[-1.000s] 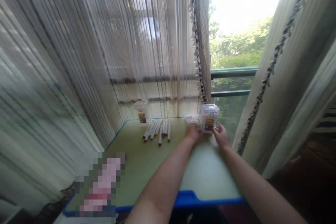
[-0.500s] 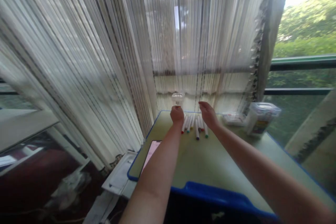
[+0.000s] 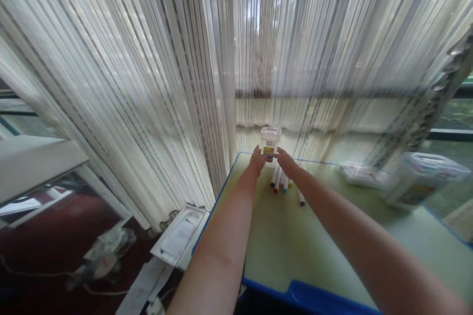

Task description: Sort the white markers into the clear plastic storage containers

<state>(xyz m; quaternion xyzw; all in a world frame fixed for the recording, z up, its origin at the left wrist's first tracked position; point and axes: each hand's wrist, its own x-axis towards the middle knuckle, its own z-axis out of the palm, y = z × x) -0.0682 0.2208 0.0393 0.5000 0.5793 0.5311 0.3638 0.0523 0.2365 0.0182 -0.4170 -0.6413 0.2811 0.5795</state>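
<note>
Both my arms reach to the far left corner of a green table (image 3: 295, 246) with a blue rim. My left hand (image 3: 257, 160) and my right hand (image 3: 285, 160) sit on either side of a small clear plastic box (image 3: 270, 143) with a yellow and red label, which stands upright by the curtain. The fingers of both hands touch or nearly touch the box's lower part; the grip is too small and blurred to judge. Several coloured markers (image 3: 281, 181) lie on the table just under my right hand.
A larger clear box (image 3: 421, 179) with a label stands at the far right, with a flat clear lid or tray (image 3: 360, 173) beside it. Striped sheer curtains (image 3: 148, 83) hang behind the table. A white tray (image 3: 181, 236) lies on the floor to the left.
My view has swung left. Both hands have left the large box on the right, passed over the markers, and now flank the small box in the corner.
</note>
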